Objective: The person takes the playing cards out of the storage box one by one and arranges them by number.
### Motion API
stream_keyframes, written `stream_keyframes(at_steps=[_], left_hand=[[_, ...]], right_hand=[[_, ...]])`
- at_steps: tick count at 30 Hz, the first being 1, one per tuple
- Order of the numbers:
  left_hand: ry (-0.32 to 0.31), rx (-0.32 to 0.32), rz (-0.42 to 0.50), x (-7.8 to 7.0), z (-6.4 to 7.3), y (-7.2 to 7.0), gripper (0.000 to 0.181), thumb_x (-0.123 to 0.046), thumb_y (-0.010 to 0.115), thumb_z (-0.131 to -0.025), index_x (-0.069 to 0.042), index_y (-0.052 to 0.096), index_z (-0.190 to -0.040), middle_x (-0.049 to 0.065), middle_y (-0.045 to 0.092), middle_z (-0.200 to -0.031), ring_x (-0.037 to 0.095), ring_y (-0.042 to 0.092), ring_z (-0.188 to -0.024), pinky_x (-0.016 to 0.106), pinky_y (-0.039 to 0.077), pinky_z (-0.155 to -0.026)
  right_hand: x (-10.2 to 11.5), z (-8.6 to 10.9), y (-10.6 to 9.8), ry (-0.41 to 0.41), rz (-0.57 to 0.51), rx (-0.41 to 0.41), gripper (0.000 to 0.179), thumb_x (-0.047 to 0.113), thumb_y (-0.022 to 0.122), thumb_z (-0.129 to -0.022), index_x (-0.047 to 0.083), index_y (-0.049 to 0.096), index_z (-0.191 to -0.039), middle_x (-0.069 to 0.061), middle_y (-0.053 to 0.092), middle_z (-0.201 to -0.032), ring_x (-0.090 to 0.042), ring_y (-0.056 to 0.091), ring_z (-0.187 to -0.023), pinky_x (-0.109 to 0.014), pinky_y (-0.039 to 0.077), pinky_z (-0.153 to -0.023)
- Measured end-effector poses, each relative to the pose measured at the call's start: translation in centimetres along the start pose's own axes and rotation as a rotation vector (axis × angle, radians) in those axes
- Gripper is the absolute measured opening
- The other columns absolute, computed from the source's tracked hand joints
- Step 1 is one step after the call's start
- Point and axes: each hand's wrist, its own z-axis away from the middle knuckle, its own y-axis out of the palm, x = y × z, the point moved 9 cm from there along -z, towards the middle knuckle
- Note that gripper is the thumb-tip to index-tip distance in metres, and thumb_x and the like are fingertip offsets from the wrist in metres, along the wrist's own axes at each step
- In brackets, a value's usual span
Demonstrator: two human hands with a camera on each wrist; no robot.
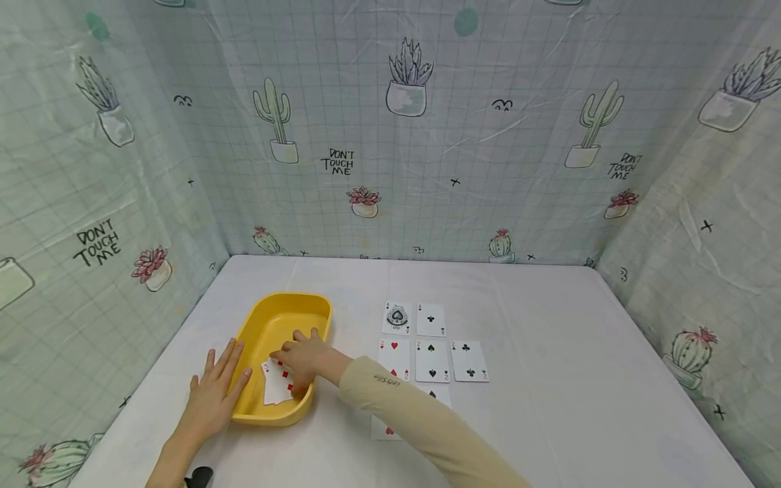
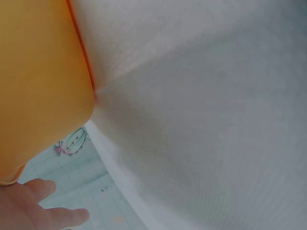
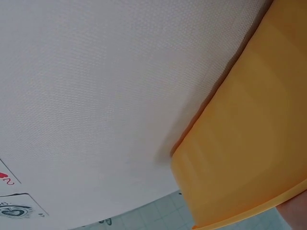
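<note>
A yellow tray (image 1: pixel 283 303) stands on the left of the white table. Inside it lies a small stack of playing cards (image 1: pixel 272 388), a red diamond card on top. My right hand (image 1: pixel 308 359) reaches over the tray's right rim and holds the stack's upper right part with bent fingers and thumb; the fingertips are partly hidden. My left hand (image 1: pixel 213 393) rests against the tray's left rim, fingers extended. In the left wrist view, fingers of that hand (image 2: pixel 41 206) show beside the tray wall (image 2: pixel 43 86). Only a sliver of my right hand (image 3: pixel 295 211) appears in the right wrist view.
Face-up cards lie in rows right of the tray: ace of spades (image 1: pixel 396 328), ace of clubs (image 1: pixel 431 329), two of hearts (image 1: pixel 390 359), two of spades (image 1: pixel 432 361) and two of clubs (image 1: pixel 470 362). My right sleeve (image 1: pixel 415 420) partly covers lower cards. Patterned cloth (image 1: pixel 457 149) surrounds the table.
</note>
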Motion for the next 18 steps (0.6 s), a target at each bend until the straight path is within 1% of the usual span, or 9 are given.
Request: stream_keyframes(at_steps=[7, 11, 15, 18], left_hand=[[-0.012, 0.02, 0.002, -0.01, 0.08, 0.01, 0.059, -0.041, 0.03, -0.095, -0.015, 0.01, -0.145, 0.016, 0.013, -0.15, 0.049, 0.003, -0.133, 0.078, 0.01, -0.088], [-0.017, 0.025, -0.001, 0.07, 0.12, 0.06, 0.059, -0.04, 0.03, -0.095, -0.015, 0.01, -0.145, 0.015, 0.013, -0.15, 0.049, 0.004, -0.133, 0.077, 0.01, -0.088], [-0.013, 0.018, -0.001, 0.03, 0.08, 0.01, 0.059, -0.042, 0.029, -0.095, -0.015, 0.011, -0.144, 0.016, 0.014, -0.15, 0.049, 0.004, -0.133, 0.077, 0.01, -0.088], [-0.007, 0.013, 0.0, -0.04, 0.05, -0.06, 0.059, -0.042, 0.029, -0.095, -0.014, 0.011, -0.144, 0.016, 0.014, -0.149, 0.049, 0.004, -0.133, 0.077, 0.01, -0.088]], right_hand=[[0.2, -0.1, -0.08, 0.009, 0.013, 0.004, 0.083, 0.058, 0.068, -0.065, 0.045, 0.026, -0.135, 0.019, 0.042, -0.126, -0.009, 0.03, -0.12, -0.041, 0.025, -0.107], [0.39, -0.03, -0.24, 0.004, 0.004, -0.006, 0.084, 0.055, 0.07, -0.064, 0.045, 0.027, -0.135, 0.018, 0.044, -0.122, -0.01, 0.031, -0.12, -0.041, 0.026, -0.105], [0.35, 0.04, -0.34, 0.0, -0.018, -0.014, 0.081, 0.053, 0.07, -0.066, 0.044, 0.028, -0.134, 0.018, 0.043, -0.125, -0.01, 0.031, -0.12, -0.042, 0.026, -0.105], [0.24, 0.07, -0.35, -0.006, -0.027, -0.016, 0.077, 0.057, 0.067, -0.067, 0.044, 0.03, -0.134, 0.019, 0.042, -0.128, -0.012, 0.031, -0.123, -0.043, 0.026, -0.105]])
